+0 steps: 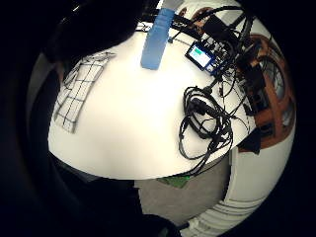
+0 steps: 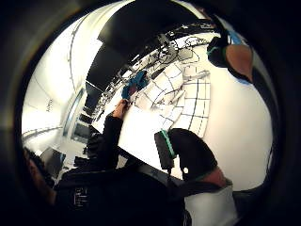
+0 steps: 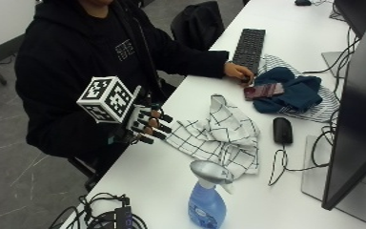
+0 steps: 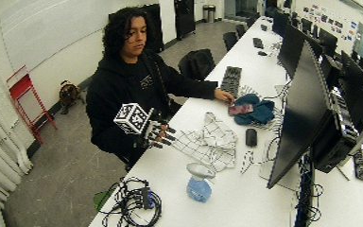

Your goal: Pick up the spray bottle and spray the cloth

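A blue spray bottle (image 3: 207, 204) with a grey trigger head stands upright near the table's front edge, also seen as the bottle (image 4: 198, 185) and as the bottle (image 1: 157, 42). A white cloth (image 3: 224, 133) with a black grid lies crumpled just behind it, in the middle of the table (image 3: 170, 186); the cloth (image 1: 79, 91) shows in the palm views too, as the cloth (image 2: 181, 94). My gloved right hand (image 3: 146, 125) hovers at the table's near edge, left of the cloth's corner. Its fingers hang loosely curled and hold nothing. The bottle stands apart from it, to the right and front.
A black mouse (image 3: 282, 130) lies right of the cloth. Behind are a dark blue cloth (image 3: 294, 93) with a small dark red thing on it, a keyboard (image 3: 249, 45) with the bare left hand (image 3: 238, 72) beside it, and a monitor (image 3: 360, 109). Cables (image 3: 106, 217) are piled at the front corner.
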